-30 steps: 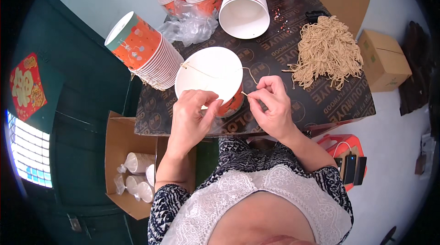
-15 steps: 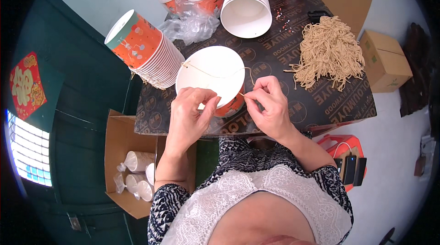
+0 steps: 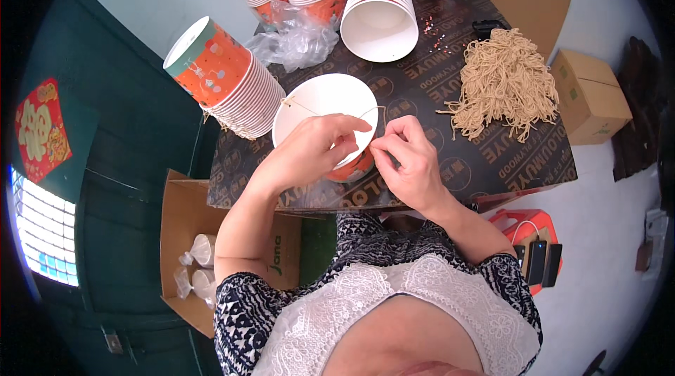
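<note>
A white-lined paper bucket with an orange outside stands near the table's front edge, its mouth tipped toward me. A thin beige cord is fixed at its left rim and runs across the mouth to the right side. My right hand pinches the cord's end, mostly covered by the fingers, close against the right rim. Over the mouth reaches my left hand, index finger and thumb apart, with nothing visible between them. Its fingertips are just short of my right fingers.
Back right lies a heap of beige cords. Nested buckets lie on their side behind the bucket; another stack leans at left, next to a crumpled plastic bag. Small beads are scattered on the dark table.
My left hand has moved right and slightly up, from the near rim across the bucket's mouth toward my right hand. The right hand stays at the right rim, fingers closer to it.
</note>
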Available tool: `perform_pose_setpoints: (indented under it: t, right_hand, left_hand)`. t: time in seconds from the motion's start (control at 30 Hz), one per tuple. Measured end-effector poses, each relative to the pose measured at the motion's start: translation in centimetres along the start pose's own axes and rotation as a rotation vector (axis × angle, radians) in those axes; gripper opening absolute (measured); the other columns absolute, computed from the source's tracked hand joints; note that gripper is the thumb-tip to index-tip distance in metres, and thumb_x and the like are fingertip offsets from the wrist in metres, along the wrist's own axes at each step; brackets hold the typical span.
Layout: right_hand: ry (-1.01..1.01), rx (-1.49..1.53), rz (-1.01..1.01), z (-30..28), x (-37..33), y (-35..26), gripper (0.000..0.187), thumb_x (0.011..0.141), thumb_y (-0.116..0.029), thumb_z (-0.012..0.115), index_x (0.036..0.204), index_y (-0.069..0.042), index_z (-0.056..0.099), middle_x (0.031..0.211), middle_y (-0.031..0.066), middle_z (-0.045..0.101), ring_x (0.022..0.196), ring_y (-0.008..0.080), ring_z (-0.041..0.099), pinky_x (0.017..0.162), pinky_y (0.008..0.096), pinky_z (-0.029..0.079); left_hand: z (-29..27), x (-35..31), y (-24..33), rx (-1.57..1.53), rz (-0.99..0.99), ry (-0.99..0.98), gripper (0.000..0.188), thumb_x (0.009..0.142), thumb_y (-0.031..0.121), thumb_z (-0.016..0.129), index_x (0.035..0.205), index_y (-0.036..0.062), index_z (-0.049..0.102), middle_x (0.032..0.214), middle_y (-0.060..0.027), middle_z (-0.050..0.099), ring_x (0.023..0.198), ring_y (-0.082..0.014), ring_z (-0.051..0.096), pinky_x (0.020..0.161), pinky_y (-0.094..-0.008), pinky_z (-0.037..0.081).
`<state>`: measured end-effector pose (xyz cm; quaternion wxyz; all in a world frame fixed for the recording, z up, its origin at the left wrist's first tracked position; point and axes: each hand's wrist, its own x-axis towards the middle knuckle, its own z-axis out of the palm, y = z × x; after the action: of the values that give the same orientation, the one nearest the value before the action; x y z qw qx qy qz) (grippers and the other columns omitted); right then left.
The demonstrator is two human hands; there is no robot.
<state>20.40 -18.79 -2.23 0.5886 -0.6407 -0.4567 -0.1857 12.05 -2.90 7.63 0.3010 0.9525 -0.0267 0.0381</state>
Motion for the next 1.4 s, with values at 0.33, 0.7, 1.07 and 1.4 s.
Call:
perform_pose_setpoints:
  t: [0.33,0.7,1.07,1.4]
  right_hand:
    - [-0.025,-0.011,-0.012,-0.1,0.0,0.1,0.013,0.076,0.002,0.074,0.086,-0.002,0.066,0.089,0.0098,0.056,0.074,0.0252,0.061,0.062,0.0354,0.05]
    - [-0.041,0.022,0.037,-0.1,-0.3,0.1,0.01,0.079,-0.001,0.073,0.088,-0.003,0.067,0.086,0.009,0.058,0.069,0.0269,0.063,0.059,0.0372,0.051]
    - [-0.132,0.003,0.037,-0.6,-0.1,0.4,0.01,0.081,-0.002,0.07,0.089,-0.004,0.064,0.084,0.0093,0.062,0.071,0.0292,0.065,0.061,0.038,0.053]
    - [-0.154,0.065,0.103,-0.8,0.4,-0.5,0.012,0.083,-0.003,0.07,0.093,-0.003,0.064,0.082,0.0113,0.064,0.069,0.0285,0.066,0.06,0.0376,0.053]
  left_hand:
    - [0.5,0.9,-1.5,-0.127,-0.101,-0.105,0.015,0.087,0.002,0.061,0.099,-0.0042,0.067,0.08,-0.0134,0.069,0.074,-0.0178,0.067,0.069,-0.0327,0.052]
    - [0.5,0.6,-1.5,-0.211,-0.081,-0.11,0.018,0.088,0.001,0.059,0.103,-0.0069,0.064,0.076,-0.0094,0.067,0.071,-0.0131,0.063,0.066,-0.0285,0.05]
    - [0.6,0.5,-2.4,-0.273,-0.077,-0.063,0.008,0.086,0.002,0.059,0.09,-0.0035,0.062,0.073,-0.0027,0.061,0.069,-0.0084,0.055,0.063,-0.0271,0.047]
    - [0.2,0.4,-2.2,-0.43,-0.132,-0.064,0.004,0.084,0.002,0.059,0.085,-0.0009,0.06,0.076,0.0023,0.056,0.071,-0.0054,0.05,0.062,-0.0228,0.044]
